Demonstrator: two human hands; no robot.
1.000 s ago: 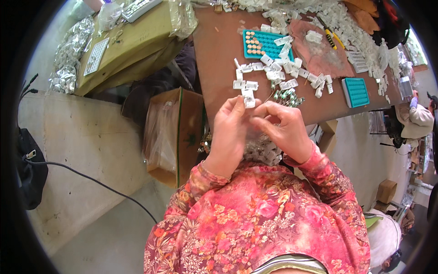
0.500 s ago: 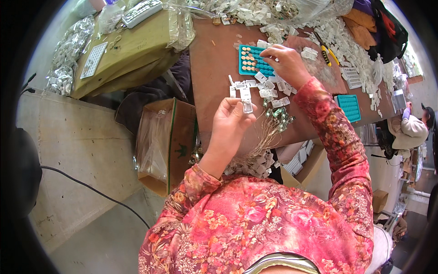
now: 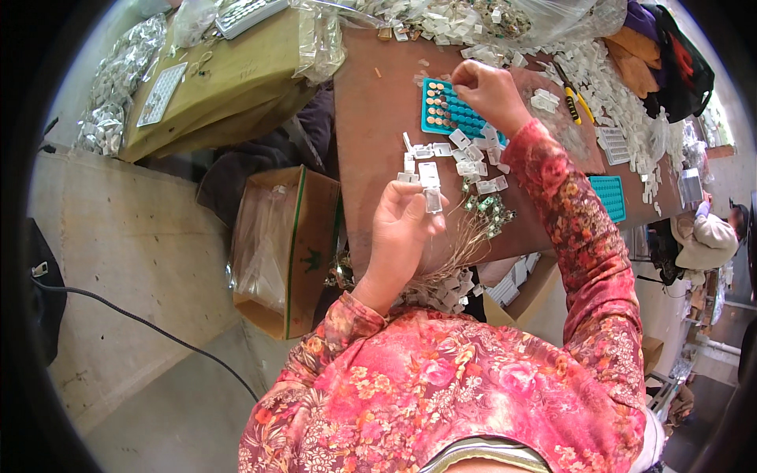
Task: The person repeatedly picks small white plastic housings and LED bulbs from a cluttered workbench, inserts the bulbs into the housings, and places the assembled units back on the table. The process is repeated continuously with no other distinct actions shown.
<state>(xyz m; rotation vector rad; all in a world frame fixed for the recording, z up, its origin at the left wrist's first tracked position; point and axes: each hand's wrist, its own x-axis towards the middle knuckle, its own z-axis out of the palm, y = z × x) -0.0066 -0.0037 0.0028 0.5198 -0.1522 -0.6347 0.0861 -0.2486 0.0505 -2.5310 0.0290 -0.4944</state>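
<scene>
A small white and clear plastic case is pinched between the thumb and fingers of my left hand, which is held over the near part of the table. My right hand is above the far side of a teal tray, its thumb and fingertips pressed together. Whatever is between those fingertips, if anything, is too small to make out. Copper-coloured round discs fill pockets on the tray's left side. Loose white plastic cases lie between my hands. Below them is a bundle of thin wires with small green parts.
A yellow-and-black hand tool lies to the right, beside piles of white plastic pieces. Another teal tray is at the right table edge. A cardboard box stands left of the table. Another person sits far right.
My right hand has lifted away from the tray's pockets toward its far edge, and its fingers are drawn closer together. My left hand still holds the case, slightly lower in the picture.
</scene>
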